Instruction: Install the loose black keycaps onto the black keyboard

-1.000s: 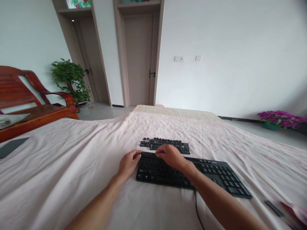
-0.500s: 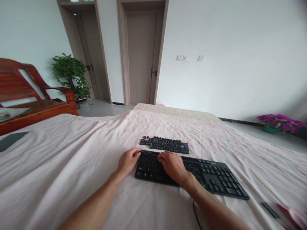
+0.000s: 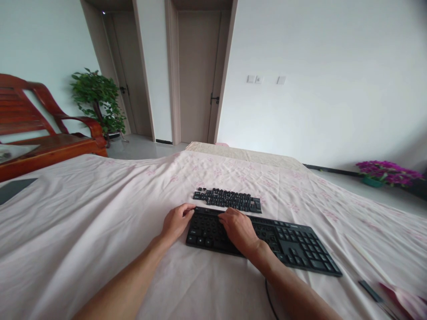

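Observation:
A black keyboard (image 3: 300, 249) lies on a pale pink sheet (image 3: 83, 231) in front of me. My left hand (image 3: 175, 221) grips the keyboard's far left corner with curled fingers. My right hand (image 3: 238, 229) rests on the keys left of the middle, its fingers bent down and the tips hidden. Just behind the keyboard, rows of loose black keycaps (image 3: 228, 200) lie on the sheet. The keyboard's cable (image 3: 268, 295) runs toward me beside my right forearm.
A thin white stick (image 3: 365, 258), a small dark flat tool (image 3: 368, 289) and something pink (image 3: 403, 302) lie at the right. A dark flat object (image 3: 15, 189) sits at the far left. A wooden chair (image 3: 50, 138), a green plant (image 3: 95, 100) and purple flowers (image 3: 387, 171) stand beyond.
My right hand has drawn back from the keyboard's top edge near the loose keycaps onto the middle rows of keys. My left hand has stayed on the left corner. The view shifted slightly.

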The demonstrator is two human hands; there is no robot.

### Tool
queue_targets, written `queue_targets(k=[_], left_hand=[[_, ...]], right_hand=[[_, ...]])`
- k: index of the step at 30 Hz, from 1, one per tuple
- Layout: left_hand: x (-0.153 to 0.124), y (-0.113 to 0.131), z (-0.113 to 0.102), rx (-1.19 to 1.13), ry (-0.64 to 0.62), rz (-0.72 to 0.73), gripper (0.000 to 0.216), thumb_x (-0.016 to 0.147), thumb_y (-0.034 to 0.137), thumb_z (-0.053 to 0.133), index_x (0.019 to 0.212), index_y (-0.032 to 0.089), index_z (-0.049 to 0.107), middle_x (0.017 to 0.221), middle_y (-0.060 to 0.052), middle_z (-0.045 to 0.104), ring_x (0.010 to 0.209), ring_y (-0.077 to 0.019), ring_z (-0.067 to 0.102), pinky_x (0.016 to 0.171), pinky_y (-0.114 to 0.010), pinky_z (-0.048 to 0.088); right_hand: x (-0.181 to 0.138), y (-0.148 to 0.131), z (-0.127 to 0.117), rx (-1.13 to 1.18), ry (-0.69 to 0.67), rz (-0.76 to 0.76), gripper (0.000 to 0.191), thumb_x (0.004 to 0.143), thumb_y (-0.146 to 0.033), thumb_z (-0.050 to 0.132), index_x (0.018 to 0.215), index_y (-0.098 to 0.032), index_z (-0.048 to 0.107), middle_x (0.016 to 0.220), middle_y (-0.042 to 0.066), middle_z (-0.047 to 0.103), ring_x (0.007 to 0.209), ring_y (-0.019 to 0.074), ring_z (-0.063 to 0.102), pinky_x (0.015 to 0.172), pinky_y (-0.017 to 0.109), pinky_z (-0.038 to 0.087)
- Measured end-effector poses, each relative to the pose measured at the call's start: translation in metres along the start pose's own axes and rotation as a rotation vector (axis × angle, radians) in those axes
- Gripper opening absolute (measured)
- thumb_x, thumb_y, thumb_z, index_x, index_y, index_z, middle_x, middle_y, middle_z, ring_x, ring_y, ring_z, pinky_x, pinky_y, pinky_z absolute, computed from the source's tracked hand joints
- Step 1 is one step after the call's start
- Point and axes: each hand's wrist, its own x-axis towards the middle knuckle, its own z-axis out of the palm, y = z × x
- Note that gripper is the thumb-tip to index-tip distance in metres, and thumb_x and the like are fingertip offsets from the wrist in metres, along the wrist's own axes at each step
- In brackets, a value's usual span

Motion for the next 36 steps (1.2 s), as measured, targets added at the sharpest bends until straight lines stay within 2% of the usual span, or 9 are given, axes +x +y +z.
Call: queue_targets(k=[3, 10, 16, 23, 30, 36], left_hand=[[0.0, 0.0, 0.0, 0.006, 0.0, -0.003, 0.03, 0.083, 0.035, 0.049, 0.104, 0.027, 0.07, 0.105, 0.001, 0.073, 0.095, -0.0172, 0.066, 0.085, -0.024, 0.047], [0.0, -0.001, 0.0, -0.008, 0.008, 0.003, 0.03, 0.084, 0.035, 0.049, 0.105, 0.027, 0.069, 0.105, 0.001, 0.073, 0.095, -0.0175, 0.066, 0.085, -0.025, 0.047], [0.0, -0.001, 0.001, -0.008, 0.009, -0.003, 0.03, 0.083, 0.035, 0.049, 0.105, 0.027, 0.069, 0.105, 0.001, 0.073, 0.095, -0.0171, 0.066, 0.085, -0.024, 0.047], [0.0, 0.002, -0.001, 0.001, 0.001, -0.004, 0.031, 0.084, 0.036, 0.049, 0.105, 0.027, 0.069, 0.103, 0.001, 0.073, 0.094, -0.0177, 0.066, 0.084, -0.025, 0.048], [0.0, 0.003, -0.001, 0.005, 0.007, -0.016, 0.03, 0.083, 0.035, 0.049, 0.104, 0.028, 0.07, 0.103, 0.002, 0.073, 0.096, -0.0176, 0.066, 0.085, -0.024, 0.048], [0.001, -0.002, 0.0, 0.004, 0.017, 0.007, 0.03, 0.084, 0.035, 0.049, 0.104, 0.029, 0.069, 0.104, 0.002, 0.073, 0.098, -0.0181, 0.066, 0.087, -0.025, 0.047]], right_hand=[[-0.001, 0.0, 0.003, -0.023, 0.018, 0.005, 0.024, 0.093, -0.024, 0.045, 0.1, -0.025, 0.068, 0.093, 0.004, 0.066, 0.088, 0.0161, 0.062, 0.073, 0.023, 0.041], [-0.004, -0.003, 0.002, -0.035, 0.028, -0.025, 0.029, 0.095, -0.023, 0.04, 0.095, -0.025, 0.069, 0.095, 0.005, 0.065, 0.092, 0.016, 0.059, 0.075, 0.023, 0.041], [-0.006, -0.001, 0.002, -0.033, 0.061, -0.045, 0.026, 0.093, -0.022, 0.045, 0.097, -0.027, 0.07, 0.096, 0.004, 0.065, 0.093, 0.0163, 0.058, 0.074, 0.022, 0.042], [0.02, -0.002, -0.005, 0.124, 0.145, 0.009, 0.022, 0.091, -0.03, 0.051, 0.097, -0.031, 0.073, 0.1, 0.0, 0.068, 0.095, 0.015, 0.059, 0.083, 0.021, 0.041], [0.04, -0.009, 0.003, 0.1, 0.067, 0.054, 0.02, 0.088, -0.029, 0.056, 0.096, -0.031, 0.074, 0.101, -0.001, 0.068, 0.1, 0.0154, 0.058, 0.086, 0.021, 0.04], [0.04, -0.009, 0.012, 0.129, 0.085, 0.038, 0.02, 0.088, -0.028, 0.055, 0.093, -0.03, 0.074, 0.1, 0.001, 0.068, 0.099, 0.0165, 0.058, 0.086, 0.022, 0.04]])
